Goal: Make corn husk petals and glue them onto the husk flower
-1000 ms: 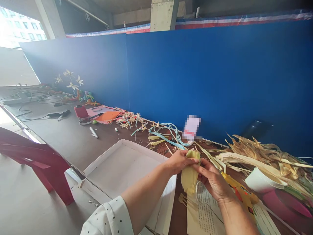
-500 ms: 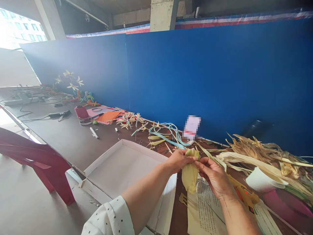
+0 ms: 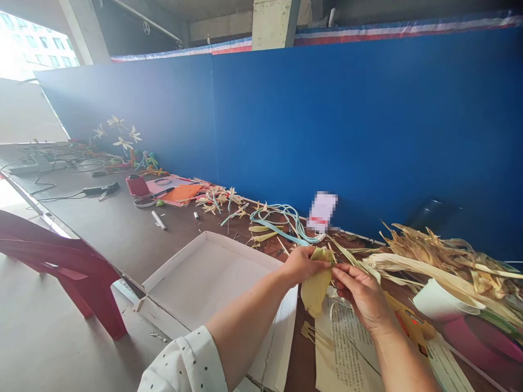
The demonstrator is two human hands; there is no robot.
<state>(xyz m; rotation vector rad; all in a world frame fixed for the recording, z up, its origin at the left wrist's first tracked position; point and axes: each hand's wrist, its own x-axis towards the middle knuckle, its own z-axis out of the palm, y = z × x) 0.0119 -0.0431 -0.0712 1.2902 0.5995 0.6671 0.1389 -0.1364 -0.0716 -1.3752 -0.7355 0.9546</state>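
Observation:
My left hand (image 3: 304,267) pinches a yellow-green piece of corn husk (image 3: 315,291), which hangs down in a broad flap and also shows above the thumb. Close against it on the right, my right hand (image 3: 359,288) has its thumb and fingertips pressed together at the husk's edge. Whatever thin part those fingertips grip is too small to make out. Below both hands lies a printed sheet of paper (image 3: 347,348). A yellow glue gun (image 3: 408,321), partly covered by my right forearm, rests beside the paper.
A shallow white box lid (image 3: 229,261) lies left of my hands. Dried corn husks (image 3: 433,256), a white cup (image 3: 445,299) and a pink container (image 3: 482,343) stand to the right. Behind are a light-blue cord (image 3: 294,223) and a blue partition (image 3: 351,120). A red chair (image 3: 69,272) is at left.
The husk's lower flap has swung slightly left and tilted. My right fingertips have shifted a little to the right along its edge; both hands stay close together.

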